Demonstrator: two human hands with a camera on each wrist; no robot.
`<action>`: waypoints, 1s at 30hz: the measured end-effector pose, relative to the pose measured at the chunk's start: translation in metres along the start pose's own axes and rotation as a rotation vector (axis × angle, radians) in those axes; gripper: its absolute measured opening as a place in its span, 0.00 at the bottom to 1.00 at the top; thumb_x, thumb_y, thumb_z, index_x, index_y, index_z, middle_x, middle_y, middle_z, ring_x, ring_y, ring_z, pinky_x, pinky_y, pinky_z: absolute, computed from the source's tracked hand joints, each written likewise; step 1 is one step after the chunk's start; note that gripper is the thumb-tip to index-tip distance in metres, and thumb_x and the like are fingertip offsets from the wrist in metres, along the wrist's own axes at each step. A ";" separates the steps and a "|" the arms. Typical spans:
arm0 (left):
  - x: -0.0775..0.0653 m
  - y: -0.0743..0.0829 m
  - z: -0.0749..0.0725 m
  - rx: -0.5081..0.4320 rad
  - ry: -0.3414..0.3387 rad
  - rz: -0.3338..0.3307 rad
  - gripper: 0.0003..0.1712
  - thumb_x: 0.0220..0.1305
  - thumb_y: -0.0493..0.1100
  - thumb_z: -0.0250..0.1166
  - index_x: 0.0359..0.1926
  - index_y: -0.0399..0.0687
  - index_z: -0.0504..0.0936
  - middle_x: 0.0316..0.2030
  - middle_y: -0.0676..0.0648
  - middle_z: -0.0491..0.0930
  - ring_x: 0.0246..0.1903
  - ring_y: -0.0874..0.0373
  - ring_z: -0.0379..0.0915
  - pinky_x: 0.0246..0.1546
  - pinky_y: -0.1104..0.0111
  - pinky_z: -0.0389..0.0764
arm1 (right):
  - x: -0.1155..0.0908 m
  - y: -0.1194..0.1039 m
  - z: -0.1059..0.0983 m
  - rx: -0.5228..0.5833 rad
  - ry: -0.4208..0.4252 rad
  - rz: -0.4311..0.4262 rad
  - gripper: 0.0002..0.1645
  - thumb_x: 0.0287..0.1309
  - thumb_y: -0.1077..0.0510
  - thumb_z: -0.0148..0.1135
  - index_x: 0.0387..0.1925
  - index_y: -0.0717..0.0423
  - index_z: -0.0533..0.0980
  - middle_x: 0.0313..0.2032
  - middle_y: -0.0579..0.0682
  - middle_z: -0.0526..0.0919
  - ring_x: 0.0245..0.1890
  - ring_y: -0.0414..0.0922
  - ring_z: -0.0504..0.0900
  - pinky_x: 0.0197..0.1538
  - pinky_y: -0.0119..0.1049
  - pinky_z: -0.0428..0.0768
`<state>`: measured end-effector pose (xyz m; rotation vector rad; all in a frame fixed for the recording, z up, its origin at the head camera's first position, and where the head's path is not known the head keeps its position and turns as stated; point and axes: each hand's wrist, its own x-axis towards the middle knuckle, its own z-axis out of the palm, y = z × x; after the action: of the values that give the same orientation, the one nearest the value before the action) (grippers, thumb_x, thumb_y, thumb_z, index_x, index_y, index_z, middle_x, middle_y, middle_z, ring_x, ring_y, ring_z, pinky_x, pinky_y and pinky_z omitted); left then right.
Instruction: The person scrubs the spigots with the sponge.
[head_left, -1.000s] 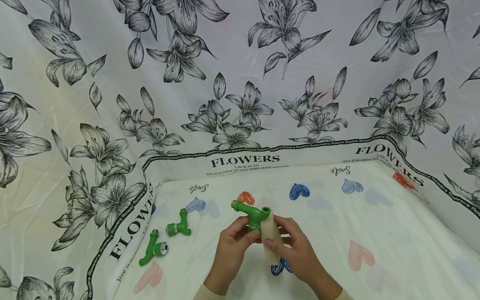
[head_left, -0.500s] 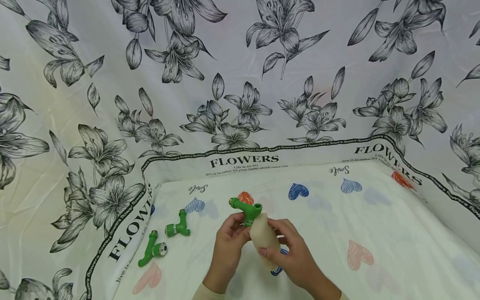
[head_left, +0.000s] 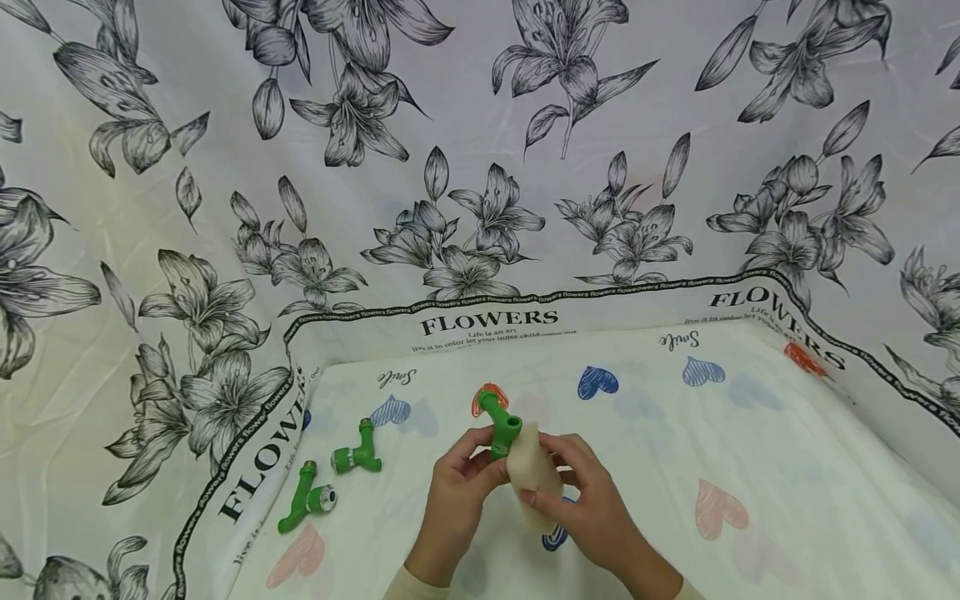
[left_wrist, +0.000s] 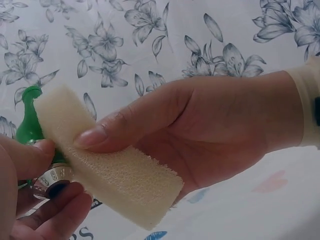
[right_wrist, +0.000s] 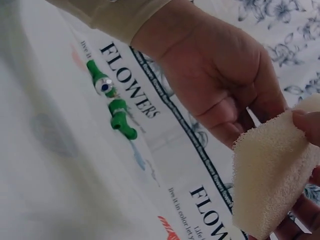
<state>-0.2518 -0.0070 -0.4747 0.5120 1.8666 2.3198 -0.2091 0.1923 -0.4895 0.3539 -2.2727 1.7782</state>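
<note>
My left hand (head_left: pixel 457 500) grips a green tap (head_left: pixel 504 429) by its body, with the inlet end pointing away and the round spout mouth facing up. In the left wrist view the tap's silvery collar (left_wrist: pixel 52 180) shows between the left fingers. My right hand (head_left: pixel 596 500) holds a cream, porous sponge (head_left: pixel 534 483) between thumb and fingers, the thumb across its face. The sponge lies right against the near side of the tap and hides part of it. In the right wrist view the sponge (right_wrist: pixel 272 170) covers the tap.
Two more green taps lie on the left of the table, one nearer (head_left: pixel 306 500) and one farther back (head_left: pixel 360 450). A white cloth with hearts (head_left: pixel 787 450) covers the table. Flower-printed curtain (head_left: pixel 480 225) hangs along the back and sides.
The tap has moved slightly left and turned in the left hand, its inlet end now pointing more away. The sponge, earlier narrow in view, has turned its broad face up beside the tap.
</note>
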 end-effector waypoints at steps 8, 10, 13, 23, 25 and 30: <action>-0.001 0.002 0.003 0.001 -0.086 -0.026 0.24 0.77 0.32 0.68 0.70 0.35 0.78 0.62 0.34 0.77 0.57 0.44 0.83 0.58 0.50 0.86 | 0.009 0.007 -0.005 -0.004 0.056 0.115 0.35 0.70 0.51 0.76 0.74 0.49 0.76 0.56 0.45 0.80 0.55 0.50 0.80 0.56 0.41 0.86; -0.001 0.003 0.003 0.013 -0.081 -0.036 0.25 0.76 0.31 0.69 0.70 0.35 0.78 0.62 0.34 0.78 0.55 0.45 0.83 0.57 0.52 0.86 | 0.009 0.008 -0.005 0.006 0.049 0.123 0.35 0.70 0.51 0.76 0.74 0.49 0.76 0.56 0.46 0.80 0.55 0.50 0.80 0.57 0.42 0.86; -0.001 0.003 0.003 0.025 -0.071 -0.046 0.25 0.74 0.31 0.70 0.69 0.35 0.80 0.60 0.35 0.80 0.53 0.46 0.84 0.56 0.53 0.87 | 0.009 0.007 -0.005 0.019 0.033 0.123 0.35 0.70 0.50 0.76 0.74 0.47 0.76 0.56 0.46 0.80 0.55 0.50 0.80 0.57 0.43 0.86; 0.001 -0.006 -0.002 0.091 -0.033 0.033 0.23 0.76 0.30 0.67 0.67 0.31 0.74 0.57 0.35 0.83 0.51 0.49 0.84 0.50 0.59 0.89 | 0.003 0.005 0.000 0.033 0.006 0.101 0.35 0.68 0.53 0.78 0.74 0.47 0.77 0.56 0.44 0.80 0.55 0.52 0.80 0.55 0.41 0.86; 0.001 -0.008 -0.003 0.099 -0.001 0.037 0.22 0.76 0.29 0.66 0.66 0.31 0.73 0.57 0.35 0.83 0.52 0.49 0.84 0.51 0.60 0.89 | 0.000 0.004 0.002 0.029 -0.008 0.100 0.36 0.67 0.53 0.79 0.73 0.47 0.77 0.56 0.44 0.80 0.55 0.51 0.80 0.55 0.41 0.86; 0.000 -0.009 -0.004 0.072 0.050 0.012 0.20 0.75 0.28 0.66 0.64 0.33 0.75 0.61 0.36 0.77 0.53 0.48 0.83 0.55 0.58 0.87 | -0.004 0.000 0.006 0.022 -0.020 0.096 0.37 0.65 0.51 0.81 0.73 0.45 0.77 0.57 0.43 0.80 0.55 0.50 0.80 0.55 0.42 0.86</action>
<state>-0.2536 -0.0084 -0.4839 0.4792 1.9806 2.3007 -0.2054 0.1868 -0.4920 0.2721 -2.3223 1.8556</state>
